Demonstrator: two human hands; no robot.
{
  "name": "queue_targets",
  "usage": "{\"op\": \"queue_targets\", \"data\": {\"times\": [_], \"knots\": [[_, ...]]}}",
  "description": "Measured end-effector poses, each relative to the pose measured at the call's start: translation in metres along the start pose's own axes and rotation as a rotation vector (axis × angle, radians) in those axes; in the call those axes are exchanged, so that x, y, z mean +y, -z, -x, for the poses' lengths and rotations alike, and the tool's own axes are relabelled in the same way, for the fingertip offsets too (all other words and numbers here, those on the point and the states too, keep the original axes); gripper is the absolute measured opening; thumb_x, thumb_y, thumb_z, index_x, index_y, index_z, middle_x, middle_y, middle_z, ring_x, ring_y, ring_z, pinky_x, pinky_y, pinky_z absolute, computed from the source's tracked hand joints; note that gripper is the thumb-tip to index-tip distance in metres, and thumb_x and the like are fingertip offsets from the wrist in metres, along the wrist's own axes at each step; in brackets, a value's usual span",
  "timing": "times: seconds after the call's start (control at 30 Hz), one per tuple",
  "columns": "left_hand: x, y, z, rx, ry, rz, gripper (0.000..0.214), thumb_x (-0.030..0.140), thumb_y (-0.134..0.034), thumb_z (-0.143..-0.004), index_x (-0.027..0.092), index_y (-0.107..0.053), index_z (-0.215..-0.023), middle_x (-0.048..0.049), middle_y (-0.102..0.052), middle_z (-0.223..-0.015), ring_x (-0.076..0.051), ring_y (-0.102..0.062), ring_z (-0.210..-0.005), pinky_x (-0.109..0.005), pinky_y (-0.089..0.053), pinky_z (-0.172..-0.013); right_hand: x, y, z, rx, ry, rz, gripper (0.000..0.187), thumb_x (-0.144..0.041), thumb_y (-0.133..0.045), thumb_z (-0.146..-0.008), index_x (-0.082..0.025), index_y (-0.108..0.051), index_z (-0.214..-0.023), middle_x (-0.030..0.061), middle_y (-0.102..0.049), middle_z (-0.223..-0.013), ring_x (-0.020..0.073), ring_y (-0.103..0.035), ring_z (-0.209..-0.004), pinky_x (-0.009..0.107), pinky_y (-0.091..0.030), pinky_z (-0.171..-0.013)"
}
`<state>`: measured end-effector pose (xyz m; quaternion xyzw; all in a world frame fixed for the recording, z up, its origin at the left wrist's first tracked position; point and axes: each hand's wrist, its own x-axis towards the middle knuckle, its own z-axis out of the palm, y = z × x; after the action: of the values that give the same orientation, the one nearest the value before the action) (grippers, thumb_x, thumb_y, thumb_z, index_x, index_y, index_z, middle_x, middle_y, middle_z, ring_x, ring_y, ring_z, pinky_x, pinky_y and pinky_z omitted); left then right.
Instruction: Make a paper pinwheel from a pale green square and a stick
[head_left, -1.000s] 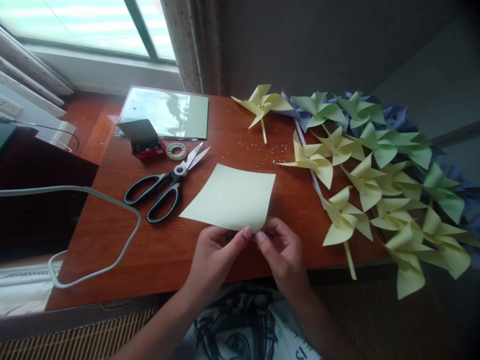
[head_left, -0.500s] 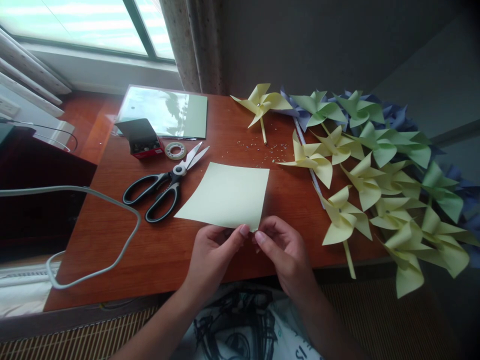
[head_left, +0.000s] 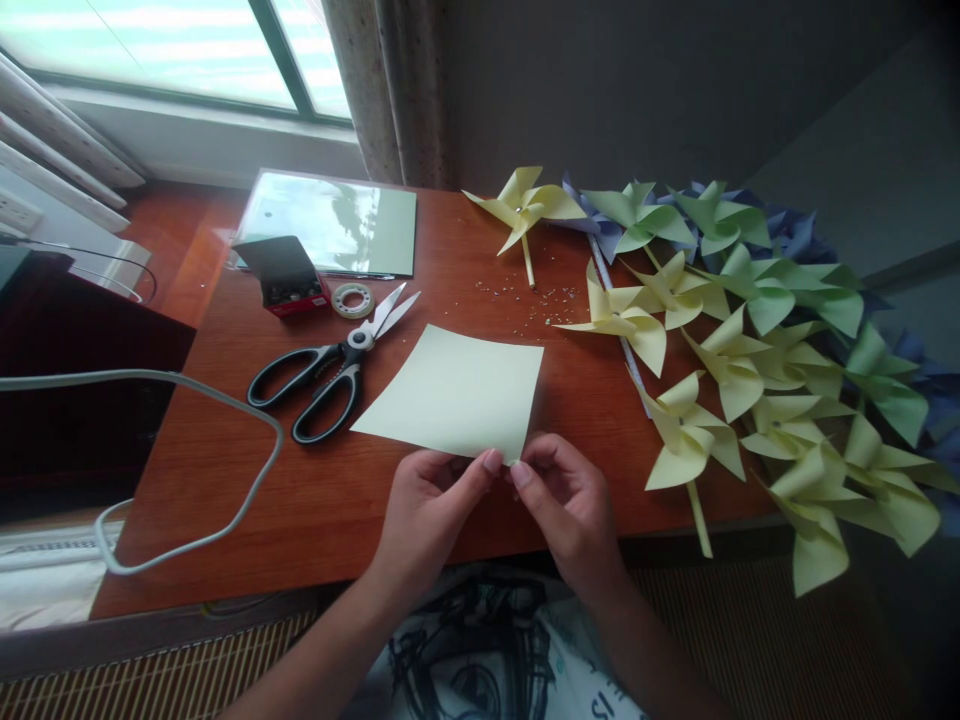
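A pale yellow sheet of paper (head_left: pixel 454 390) is held over the table, bowed slightly upward near my hands. My left hand (head_left: pixel 431 505) pinches its near edge, thumb on top and fingers curled underneath. At the near right corner, my right hand (head_left: pixel 570 500) grips the paper between thumb and fingers. The two thumb tips almost meet there; the fingers below are partly hidden. Black-handled scissors (head_left: pixel 337 370) lie left of the sheet with the blades a little apart, pointing away to the right.
Several yellow pinwheels (head_left: pixel 682 430) and green pinwheels (head_left: pixel 757 285) crowd the right side, with purple ones behind. A small open box (head_left: pixel 289 285), a tape roll (head_left: pixel 351 299) and a glossy folder (head_left: pixel 322 220) lie at the back left. A white cable (head_left: pixel 255 490) loops over the left edge.
The paper has tilted and turned slightly, its far right corner sitting a little lower and further right. Both hands keep their hold at the near corner.
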<state>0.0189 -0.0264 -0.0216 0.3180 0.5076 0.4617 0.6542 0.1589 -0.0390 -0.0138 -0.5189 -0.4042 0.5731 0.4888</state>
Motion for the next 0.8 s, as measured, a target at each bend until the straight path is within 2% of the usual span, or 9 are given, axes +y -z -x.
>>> {"op": "queue_targets", "data": {"times": [0.13,0.4,0.8], "knots": [[0.0007,-0.0006,0.0002,0.005,0.000,-0.006,0.019,0.033,-0.083,-0.081,0.017,-0.077,-0.071,0.0001,-0.069,-0.063,-0.013,-0.061,-0.063,-0.021,-0.047,-0.061,0.0004,0.0000,0.0003,-0.005,-0.010,-0.015,0.015,-0.030,-0.067,-0.092,-0.022,-0.062,-0.081,-0.0016,-0.060,-0.073,0.0133,-0.055,-0.067,0.023,-0.052,-0.064],[-0.0020,0.0012,0.0010,-0.005,-0.008,-0.009,0.013,0.032,-0.082,-0.082,0.019,-0.080,-0.078,-0.0003,-0.075,-0.071,-0.011,-0.059,-0.063,-0.019,-0.046,-0.060,-0.0004,-0.0013,-0.0003,0.008,-0.016,-0.029,0.013,-0.029,-0.066,-0.093,-0.021,-0.064,-0.083,-0.0010,-0.061,-0.075,0.0131,-0.056,-0.067,0.023,-0.053,-0.066],[-0.0037,0.0010,0.0002,-0.014,-0.037,-0.012,0.011,0.029,-0.080,-0.084,0.020,-0.081,-0.078,0.0021,-0.075,-0.071,-0.008,-0.056,-0.061,-0.017,-0.045,-0.060,0.0024,-0.0001,0.0016,0.022,0.026,-0.033,0.013,-0.026,-0.066,-0.094,-0.020,-0.064,-0.083,-0.0027,-0.062,-0.075,0.0101,-0.057,-0.068,0.018,-0.052,-0.066]]}}
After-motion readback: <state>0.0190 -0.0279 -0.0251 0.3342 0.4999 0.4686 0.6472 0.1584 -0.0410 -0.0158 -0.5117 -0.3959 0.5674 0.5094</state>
